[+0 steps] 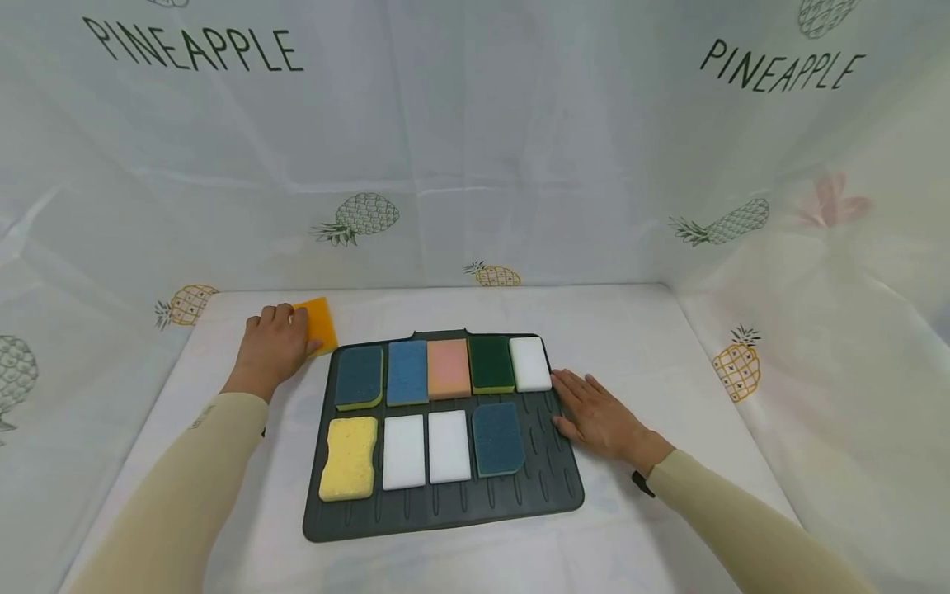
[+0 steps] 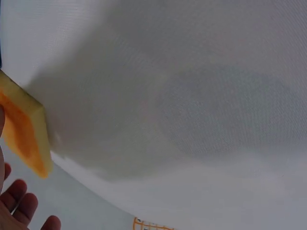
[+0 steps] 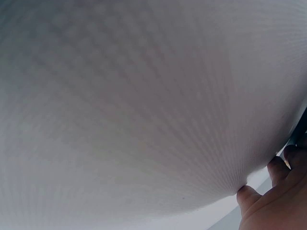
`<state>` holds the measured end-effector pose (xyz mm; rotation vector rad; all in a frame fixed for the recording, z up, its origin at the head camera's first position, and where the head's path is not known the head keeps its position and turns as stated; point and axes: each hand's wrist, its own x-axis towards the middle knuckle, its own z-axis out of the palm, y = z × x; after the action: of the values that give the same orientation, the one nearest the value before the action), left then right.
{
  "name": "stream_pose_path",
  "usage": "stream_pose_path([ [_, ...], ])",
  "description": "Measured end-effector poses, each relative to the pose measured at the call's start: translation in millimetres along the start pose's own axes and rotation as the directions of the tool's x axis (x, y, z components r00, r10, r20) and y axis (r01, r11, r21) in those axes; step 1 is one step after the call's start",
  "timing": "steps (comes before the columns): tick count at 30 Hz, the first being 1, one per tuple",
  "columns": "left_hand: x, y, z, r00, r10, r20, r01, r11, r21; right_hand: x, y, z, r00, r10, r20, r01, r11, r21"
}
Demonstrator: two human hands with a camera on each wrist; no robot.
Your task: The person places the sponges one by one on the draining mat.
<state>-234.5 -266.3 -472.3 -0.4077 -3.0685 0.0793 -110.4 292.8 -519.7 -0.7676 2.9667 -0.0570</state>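
Observation:
An orange sponge (image 1: 321,323) is at the far left of the table, its pale yellowish side visible in the left wrist view. My left hand (image 1: 273,345) pinches it by its left side between thumb and fingers; the other fingers are off the sponge. On the dark grey ribbed mat (image 1: 445,524) lie two rows of sponges. My right hand (image 1: 599,419) rests flat at the mat's right edge, fingers extended, fingertips right by the white sponge (image 1: 530,364) at the end of the back row. It holds nothing.
The back row also has a blue-grey sponge (image 1: 359,375), a blue one (image 1: 407,373), a pink one (image 1: 449,369) and a dark green one (image 1: 491,363). In front lie a yellow sponge (image 1: 349,459), two white ones (image 1: 404,451) and another blue-grey sponge (image 1: 498,439). A pineapple-print sheet (image 1: 519,148) hangs behind.

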Motion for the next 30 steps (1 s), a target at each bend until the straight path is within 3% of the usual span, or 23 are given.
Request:
stream_pose_path([
  [7, -1.2, 3.1, -4.3, 0.991, -0.068, -0.112, 0.071, 0.997, 0.023, -0.6, 1, -2, 1.000, 0.001, -0.007, -0.001, 1.000, 0.004],
  [16, -2.6, 9.2, -9.8, 0.992, -0.101, -0.077, 0.103, 0.995, 0.018, -1.1, 0, -2, 1.000, 0.003, 0.001, -0.003, 1.000, 0.012],
  [30, -4.5, 5.3, -7.5, 0.994, -0.062, -0.090, 0.060, 0.998, -0.022, -1.5, 2, 1, 1.000, -0.007, -0.020, 0.007, 1.000, -0.012],
])
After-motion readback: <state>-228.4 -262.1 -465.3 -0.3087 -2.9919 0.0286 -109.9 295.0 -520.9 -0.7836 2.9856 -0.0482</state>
